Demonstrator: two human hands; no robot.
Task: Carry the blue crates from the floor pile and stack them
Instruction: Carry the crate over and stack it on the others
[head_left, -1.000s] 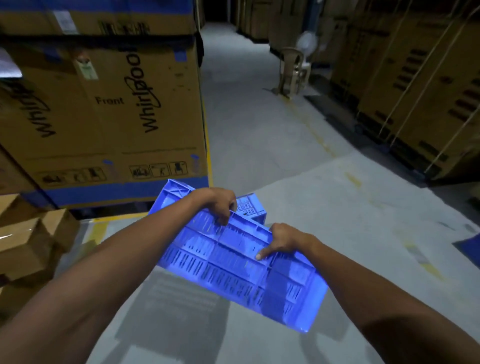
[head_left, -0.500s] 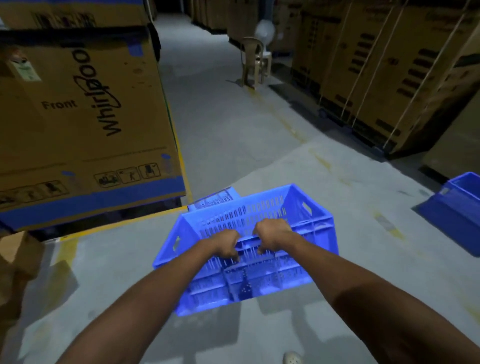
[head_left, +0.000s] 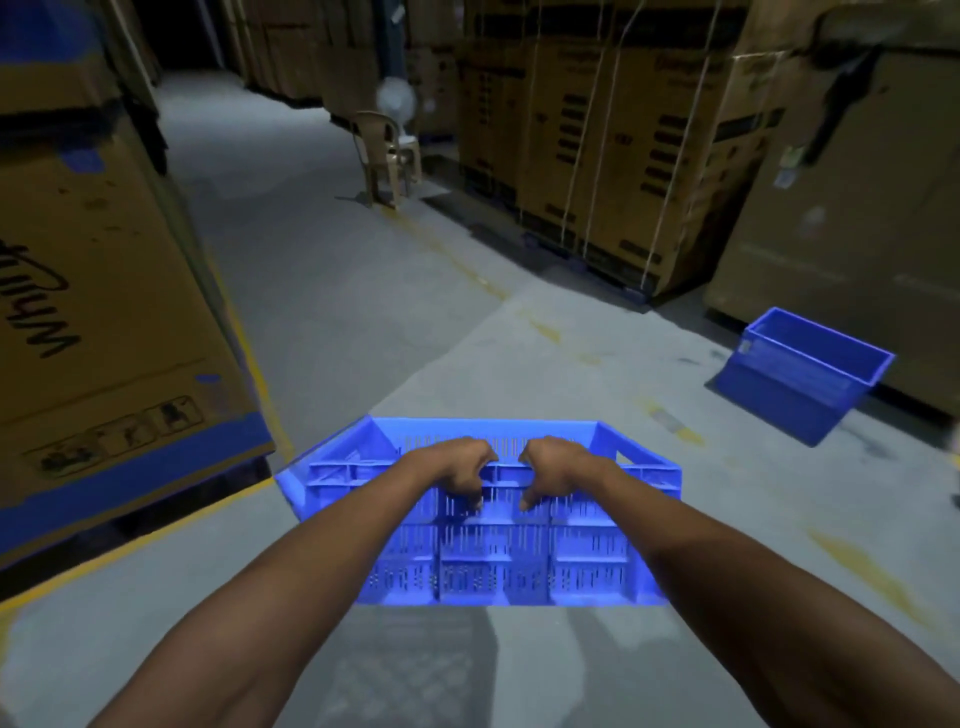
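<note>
Both hands grip the near rim of a slotted blue crate (head_left: 493, 551), held above the concrete floor (head_left: 363, 322): left hand (head_left: 460, 470) and right hand (head_left: 558, 467) curl over its edge, side by side. A second blue crate (head_left: 802, 371) sits tilted on the floor beside stacked cardboard boxes (head_left: 623, 140).

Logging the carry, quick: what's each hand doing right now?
Left hand: grips the blue crate's near rim.
Right hand: grips the same rim.
</note>
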